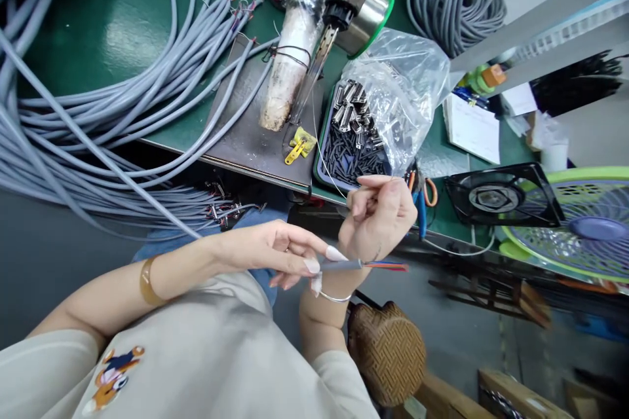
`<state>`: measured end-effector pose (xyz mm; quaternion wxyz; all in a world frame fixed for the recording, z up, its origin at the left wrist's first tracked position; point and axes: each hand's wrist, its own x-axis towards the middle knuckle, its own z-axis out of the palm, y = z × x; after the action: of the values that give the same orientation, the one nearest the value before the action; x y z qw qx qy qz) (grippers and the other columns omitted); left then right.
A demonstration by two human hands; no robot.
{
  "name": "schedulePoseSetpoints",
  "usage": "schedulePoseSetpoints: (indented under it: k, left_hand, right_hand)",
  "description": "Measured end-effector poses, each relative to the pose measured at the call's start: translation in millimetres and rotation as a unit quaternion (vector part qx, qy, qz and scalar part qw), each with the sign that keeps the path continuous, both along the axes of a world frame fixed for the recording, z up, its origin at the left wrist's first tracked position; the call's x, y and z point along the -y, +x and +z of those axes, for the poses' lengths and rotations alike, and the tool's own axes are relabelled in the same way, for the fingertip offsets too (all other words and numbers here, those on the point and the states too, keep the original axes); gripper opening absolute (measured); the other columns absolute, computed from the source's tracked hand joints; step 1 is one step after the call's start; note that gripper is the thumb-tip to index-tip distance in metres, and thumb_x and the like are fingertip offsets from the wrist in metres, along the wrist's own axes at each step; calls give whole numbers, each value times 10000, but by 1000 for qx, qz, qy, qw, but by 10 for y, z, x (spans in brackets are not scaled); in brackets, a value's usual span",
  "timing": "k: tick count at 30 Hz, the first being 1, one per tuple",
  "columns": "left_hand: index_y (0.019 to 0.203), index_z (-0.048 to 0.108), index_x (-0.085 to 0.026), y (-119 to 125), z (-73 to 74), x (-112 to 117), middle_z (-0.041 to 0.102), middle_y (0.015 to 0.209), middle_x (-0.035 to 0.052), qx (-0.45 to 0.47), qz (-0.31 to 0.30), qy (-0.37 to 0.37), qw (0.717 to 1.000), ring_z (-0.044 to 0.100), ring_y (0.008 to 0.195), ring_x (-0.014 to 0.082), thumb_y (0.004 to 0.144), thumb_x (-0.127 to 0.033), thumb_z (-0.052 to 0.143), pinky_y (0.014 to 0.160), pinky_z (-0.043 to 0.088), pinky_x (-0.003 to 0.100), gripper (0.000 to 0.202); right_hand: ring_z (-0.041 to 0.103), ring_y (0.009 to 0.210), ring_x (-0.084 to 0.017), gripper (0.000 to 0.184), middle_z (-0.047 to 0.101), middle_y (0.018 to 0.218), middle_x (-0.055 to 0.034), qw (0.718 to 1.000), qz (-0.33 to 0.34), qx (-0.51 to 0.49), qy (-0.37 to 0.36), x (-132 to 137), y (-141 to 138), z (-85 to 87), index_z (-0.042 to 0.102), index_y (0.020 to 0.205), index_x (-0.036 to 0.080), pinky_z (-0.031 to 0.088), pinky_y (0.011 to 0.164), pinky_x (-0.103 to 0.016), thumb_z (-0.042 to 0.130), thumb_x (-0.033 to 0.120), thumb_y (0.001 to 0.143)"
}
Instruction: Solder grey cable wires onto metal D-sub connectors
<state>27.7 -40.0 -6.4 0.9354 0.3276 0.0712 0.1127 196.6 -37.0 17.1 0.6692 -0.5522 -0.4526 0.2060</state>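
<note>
My left hand [287, 255] pinches a grey cable [344, 265] between thumb and fingers, near its stripped end. Red, blue and other thin coloured cores [388, 266] stick out of the sheath to the right, across my right wrist. Just above, my right hand [378, 209] is closed, its fingers curled and the fingertips together. A thin silvery wire [322, 150] runs down from the bench into the right hand. Close to this hand is a tray [317, 167] of metal connector shells [350, 105] and small black parts [346, 156].
A soldering iron [319, 55] hangs beside a taped, scorched tube [285, 91] over a dark board. Grey cables [147, 98] spread over the left side. A wire spool [366, 23], a plastic bag [403, 91], pliers [421, 200], a black fan [504, 196] and a wicker stool [388, 353] stand around.
</note>
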Motion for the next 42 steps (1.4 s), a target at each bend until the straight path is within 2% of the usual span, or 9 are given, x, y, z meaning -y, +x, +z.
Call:
schedulePoseSetpoints:
  k: [3,5,7,9,11,16,23,35,42]
  left_hand:
    - [1143,807,-182,-7,32,12,660,666,11,-68,73,25,995,488,510,57,805,-499,820,457,355,180,463]
    - [1039,840,-171,-110,42,-39,683,660,32,-154,224,115,955,498,538,72,838,-410,788,469,337,190,317]
    - [956,853,-171,-271,29,-108,757,788,67,-241,408,264,840,583,648,105,822,-282,782,546,415,211,188]
    - [939,850,-171,-436,0,-166,720,704,29,-308,505,378,712,494,558,72,807,-210,761,515,371,206,164]
    - [873,825,-152,-552,-28,-197,681,651,3,-333,522,411,669,459,518,56,789,-192,750,486,352,191,120]
    - [855,712,-133,-565,-80,-216,679,642,11,-269,475,224,807,496,465,60,829,-328,738,443,397,186,199]
    - [893,764,-145,-487,-116,-261,678,628,15,-211,430,178,860,393,425,38,867,-451,753,410,304,202,308]
    - [861,778,-140,-468,-223,-267,779,805,46,-213,455,206,840,703,693,113,771,-370,857,699,593,215,259]
    - [883,800,-154,-485,-248,-250,816,921,79,-238,465,291,801,758,848,168,813,-319,823,825,609,256,180]
  right_hand:
    - [328,359,-53,338,436,457,86,1000,0,11,16,5,-27,4,711,746,210,178,405,-223,633,474,942]
    - [372,366,-59,320,473,469,79,999,-16,42,29,35,-42,21,726,760,211,207,404,-225,638,455,946]
    - [413,383,-64,296,511,484,71,996,-37,73,40,81,-62,43,748,786,211,245,412,-229,638,424,959]
    - [453,407,-65,262,547,508,64,993,-48,102,47,131,-96,59,766,812,211,287,429,-231,646,386,965]
    - [490,436,-66,235,574,531,60,990,-39,128,36,173,-155,53,780,849,215,324,450,-229,640,356,974]
    - [524,512,-75,201,628,609,38,984,10,177,-36,207,-399,-51,778,871,221,345,490,-236,642,329,973]
    - [382,500,-47,165,682,803,5,975,91,126,-159,116,-596,-225,753,873,199,269,472,-249,669,330,930]
    - [299,485,-25,115,596,723,36,977,103,101,-155,84,-666,-151,693,771,181,204,446,-229,674,240,869]
    - [296,490,-26,67,572,706,46,976,104,122,-151,114,-635,-143,684,782,184,201,451,-225,666,194,845]
